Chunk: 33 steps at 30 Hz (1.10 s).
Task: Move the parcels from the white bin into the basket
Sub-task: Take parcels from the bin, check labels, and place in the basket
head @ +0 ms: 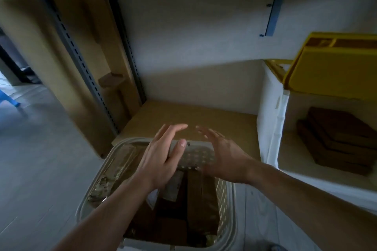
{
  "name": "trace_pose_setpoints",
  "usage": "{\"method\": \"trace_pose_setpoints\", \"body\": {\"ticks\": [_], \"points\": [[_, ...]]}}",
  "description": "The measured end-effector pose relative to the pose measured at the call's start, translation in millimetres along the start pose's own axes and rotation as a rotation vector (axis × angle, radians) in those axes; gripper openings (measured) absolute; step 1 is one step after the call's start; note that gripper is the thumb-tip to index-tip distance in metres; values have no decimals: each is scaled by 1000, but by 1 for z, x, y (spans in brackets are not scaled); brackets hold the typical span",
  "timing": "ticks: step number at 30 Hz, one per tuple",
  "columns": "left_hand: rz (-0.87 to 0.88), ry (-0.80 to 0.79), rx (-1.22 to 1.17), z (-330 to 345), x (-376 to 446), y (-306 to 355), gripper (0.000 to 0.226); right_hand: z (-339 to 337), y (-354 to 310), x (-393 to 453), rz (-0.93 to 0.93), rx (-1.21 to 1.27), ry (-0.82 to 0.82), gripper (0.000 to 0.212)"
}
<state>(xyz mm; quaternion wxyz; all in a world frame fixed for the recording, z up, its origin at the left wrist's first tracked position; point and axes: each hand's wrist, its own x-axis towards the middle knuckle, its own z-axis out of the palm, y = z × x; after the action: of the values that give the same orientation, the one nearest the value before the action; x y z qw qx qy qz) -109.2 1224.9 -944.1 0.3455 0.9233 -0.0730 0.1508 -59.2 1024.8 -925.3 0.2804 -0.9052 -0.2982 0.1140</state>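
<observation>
I see flat brown parcels stacked in the white bin on the right, under a yellow lid. More brown parcels lie in the perforated white basket near centre. My left hand and right hand hover over the basket's far rim, fingers spread, holding nothing. The cardboard-lined shelf lies beyond.

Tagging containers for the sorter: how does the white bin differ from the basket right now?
The white bin has solid, plain walls; the basket has perforated walls and a rounded rim. The bin sits on the shelf to the right, the basket lower, in front of it. Both open hands, left hand and right hand, hover over the basket, none at the bin. Both hold brown parcels.
</observation>
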Motion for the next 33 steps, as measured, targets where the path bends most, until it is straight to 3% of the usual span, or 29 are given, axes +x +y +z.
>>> {"method": "trace_pose_setpoints", "body": {"ticks": [8, 18, 24, 33], "points": [[265, 66, -216, 32, 2, 73, 42, -53, 25, -83, -52, 126, 269, 89], [445, -10, -335, 90, 20, 156, 44, -98, 93, -156, 77, 251, 474, 78], [428, -151, -374, 135, 30, 188, 47, -118, 142, -199, 189, 237, 530, 83], [295, -225, -342, 209, 74, 225, 44, -142, 205, -204, 335, 134, 631, 84]]}}
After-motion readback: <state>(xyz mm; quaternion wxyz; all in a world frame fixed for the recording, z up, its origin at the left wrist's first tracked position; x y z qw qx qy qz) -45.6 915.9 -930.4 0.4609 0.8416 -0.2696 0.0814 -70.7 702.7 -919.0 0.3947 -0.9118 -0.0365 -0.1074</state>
